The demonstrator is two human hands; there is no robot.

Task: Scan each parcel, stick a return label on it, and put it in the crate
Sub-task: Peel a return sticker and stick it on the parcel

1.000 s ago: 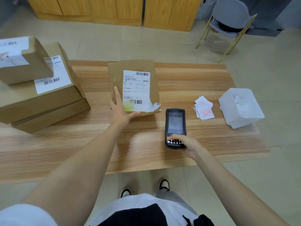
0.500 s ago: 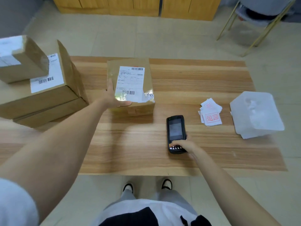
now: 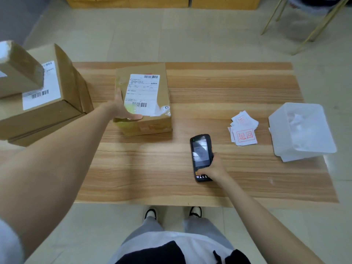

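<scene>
The left hand (image 3: 122,109) is steadying the parcel (image 3: 142,98) at mid-desk (image 3: 152,168). The hand is lying spread, fingers straight along the box's left side and thumb resting across its near top edge. The right hand (image 3: 214,166) is gripping the scanner (image 3: 201,155), fingers curled round its lower end, screen up, nearer the person than the parcel and clear of it.

By my reading, this parcel is being scanned. No red return label is showing on it, and the labels (image 3: 244,131) are lying in a loose pile to the right. A stack (image 3: 47,96) of more parcels is waiting at the left. A white tub (image 3: 304,130) is sitting at the far right, and I cannot tell whether it is serving as the crate. Labelling and crating are waiting for this parcel, and every step for the stack.
</scene>
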